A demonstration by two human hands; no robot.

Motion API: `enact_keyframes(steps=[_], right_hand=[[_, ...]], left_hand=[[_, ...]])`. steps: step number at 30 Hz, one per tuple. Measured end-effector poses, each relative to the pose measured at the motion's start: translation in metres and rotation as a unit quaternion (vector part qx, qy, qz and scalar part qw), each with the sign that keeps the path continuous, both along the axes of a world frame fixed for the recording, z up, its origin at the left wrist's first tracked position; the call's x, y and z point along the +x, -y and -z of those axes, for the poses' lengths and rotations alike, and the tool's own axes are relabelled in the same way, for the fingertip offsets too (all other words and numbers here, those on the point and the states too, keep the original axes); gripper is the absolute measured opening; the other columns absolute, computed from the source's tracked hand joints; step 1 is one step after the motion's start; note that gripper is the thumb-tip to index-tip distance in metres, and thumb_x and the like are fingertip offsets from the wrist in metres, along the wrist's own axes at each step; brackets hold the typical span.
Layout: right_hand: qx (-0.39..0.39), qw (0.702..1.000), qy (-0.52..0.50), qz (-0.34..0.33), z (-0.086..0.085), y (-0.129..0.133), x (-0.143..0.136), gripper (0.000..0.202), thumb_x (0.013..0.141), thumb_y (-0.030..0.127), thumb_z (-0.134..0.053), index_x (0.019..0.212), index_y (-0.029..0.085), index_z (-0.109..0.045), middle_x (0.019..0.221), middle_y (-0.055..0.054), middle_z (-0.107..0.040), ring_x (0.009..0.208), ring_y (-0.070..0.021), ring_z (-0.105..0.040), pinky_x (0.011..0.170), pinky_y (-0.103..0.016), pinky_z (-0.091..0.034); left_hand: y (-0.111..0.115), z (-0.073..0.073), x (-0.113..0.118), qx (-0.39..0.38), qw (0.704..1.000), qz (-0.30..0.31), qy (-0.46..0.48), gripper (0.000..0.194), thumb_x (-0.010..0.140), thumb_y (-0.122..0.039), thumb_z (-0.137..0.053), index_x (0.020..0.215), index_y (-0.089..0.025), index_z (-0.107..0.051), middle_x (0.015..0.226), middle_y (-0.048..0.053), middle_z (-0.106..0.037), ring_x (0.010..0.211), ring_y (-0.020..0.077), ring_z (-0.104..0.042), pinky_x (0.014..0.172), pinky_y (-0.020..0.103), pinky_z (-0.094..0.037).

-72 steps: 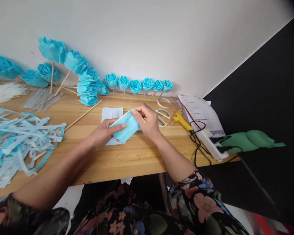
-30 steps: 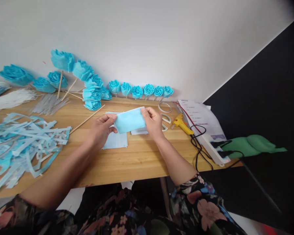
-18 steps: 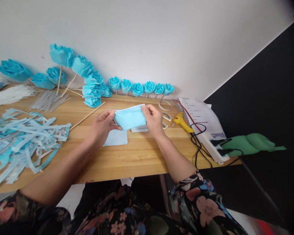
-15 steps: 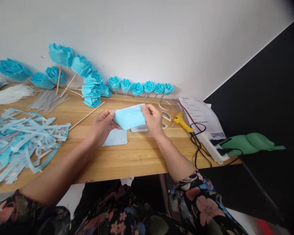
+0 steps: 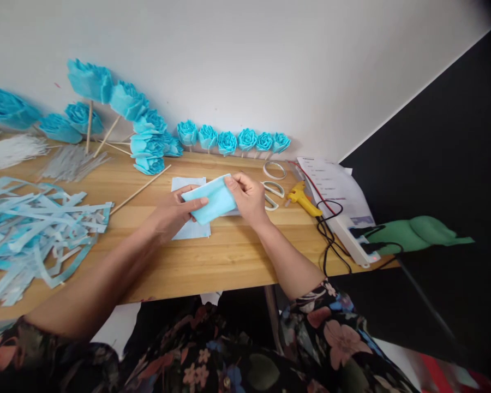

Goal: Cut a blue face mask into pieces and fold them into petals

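Head view: left hand and right hand both pinch blue sheet, centre frame. Likely folding step; next move calls for aligned edges.

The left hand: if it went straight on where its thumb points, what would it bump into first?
Beyond the blue sheet it holds, the left hand would probably meet the right hand first, which pinches the sheet's other end; depth is unclear here.
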State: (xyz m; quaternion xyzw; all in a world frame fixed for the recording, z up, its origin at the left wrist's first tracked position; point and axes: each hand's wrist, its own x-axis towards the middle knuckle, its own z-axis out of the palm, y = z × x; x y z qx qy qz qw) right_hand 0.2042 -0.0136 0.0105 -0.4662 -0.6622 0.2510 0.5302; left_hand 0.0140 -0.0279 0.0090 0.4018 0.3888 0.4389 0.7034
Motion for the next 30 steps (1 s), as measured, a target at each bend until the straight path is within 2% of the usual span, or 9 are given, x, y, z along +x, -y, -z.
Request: enact_keyframes(steps=[4,8,12,17,19,21,24,27,30], right_hand=[[0.007,1.0,0.011,-0.018,-0.003,0.004,-0.005,0.033,0.09,0.042,-0.059,0.068,0.017,-0.061,0.059,0.004,-0.044,0.055,-0.0087,-0.038,0.054,-0.024,-0.031],[-0.028,0.999,0.026,-0.03,-0.002,0.008,-0.01,0.037,0.089,0.049,-0.059,0.071,0.017,-0.063,0.058,0.003,-0.045,0.054,-0.0088,-0.037,0.051,-0.024,-0.029],[-0.05,0.998,0.019,-0.041,-0.002,0.008,-0.01,0.041,0.088,0.055,-0.058,0.072,0.017,-0.064,0.059,0.003,-0.045,0.057,-0.0095,-0.038,0.053,-0.024,-0.03],[-0.115,0.983,-0.031,-0.137,-0.005,0.007,-0.004,0.043,0.085,0.06,-0.06,0.088,0.018,-0.067,0.067,0.002,-0.05,0.06,-0.0099,-0.042,0.053,-0.023,-0.032],[-0.139,0.975,-0.026,-0.17,-0.005,0.006,-0.004,0.042,0.084,0.059,-0.061,0.089,0.018,-0.066,0.068,0.003,-0.049,0.059,-0.0094,-0.04,0.052,-0.023,-0.031],[-0.132,0.979,0.001,-0.155,-0.004,0.006,-0.005,0.041,0.085,0.058,-0.061,0.074,0.018,-0.059,0.063,0.004,-0.042,0.057,-0.0088,-0.036,0.051,-0.023,-0.028],[-0.078,0.994,0.041,-0.072,-0.003,0.005,-0.006,0.05,0.088,0.055,-0.058,0.057,0.019,-0.042,0.057,0.004,-0.031,0.056,-0.0087,-0.03,0.052,-0.025,-0.024],[-0.035,0.999,0.038,-0.007,-0.005,0.002,-0.002,0.05,0.089,0.053,-0.056,0.058,0.02,-0.037,0.058,0.004,-0.029,0.057,-0.0089,-0.029,0.054,-0.025,-0.025],[-0.013,1.0,0.005,0.023,-0.006,-0.002,0.004,0.049,0.091,0.051,-0.056,0.059,0.02,-0.034,0.059,0.005,-0.026,0.058,-0.0088,-0.027,0.055,-0.025,-0.025]], left_hand=[[0.002,0.004,0.0,-0.027,0.998,0.034,-0.053,0.042,0.056,-0.037,-0.091,0.085,-0.016,-0.069,0.074,0.003,-0.062,0.06,0.0132,-0.055,0.048,0.024,-0.04],[0.003,0.011,0.001,-0.045,0.994,0.05,-0.091,0.038,0.054,-0.041,-0.091,0.071,-0.017,-0.068,0.063,0.002,-0.059,0.053,0.0124,-0.051,0.045,0.024,-0.037],[0.003,0.013,0.0,-0.041,0.994,0.039,-0.097,0.033,0.058,-0.039,-0.09,0.069,-0.017,-0.068,0.062,0.001,-0.061,0.052,0.0124,-0.052,0.047,0.025,-0.039],[0.003,0.011,-0.002,-0.017,0.996,0.016,-0.091,0.03,0.06,-0.036,-0.089,0.073,-0.017,-0.07,0.066,0.002,-0.064,0.054,0.0135,-0.054,0.049,0.026,-0.041],[0.004,0.012,-0.002,-0.013,0.996,0.006,-0.092,0.028,0.061,-0.035,-0.088,0.075,-0.018,-0.071,0.067,0.003,-0.065,0.055,0.0149,-0.056,0.049,0.027,-0.041],[0.004,0.014,-0.001,-0.014,0.995,0.003,-0.098,0.026,0.062,-0.034,-0.087,0.075,-0.018,-0.072,0.066,0.004,-0.065,0.054,0.0159,-0.056,0.048,0.028,-0.04],[0.002,0.015,0.0,-0.007,0.995,-0.003,-0.097,0.024,0.063,-0.032,-0.087,0.074,-0.016,-0.072,0.065,0.004,-0.064,0.054,0.0155,-0.055,0.048,0.027,-0.039],[-0.001,0.011,-0.001,0.014,0.997,-0.03,-0.071,0.023,0.064,-0.03,-0.086,0.071,-0.014,-0.071,0.066,0.004,-0.064,0.056,0.0131,-0.053,0.05,0.026,-0.038],[-0.005,0.007,-0.003,0.026,0.997,-0.06,-0.027,0.02,0.065,-0.027,-0.085,0.071,-0.015,-0.07,0.069,0.002,-0.063,0.059,0.0112,-0.051,0.051,0.024,-0.038]])
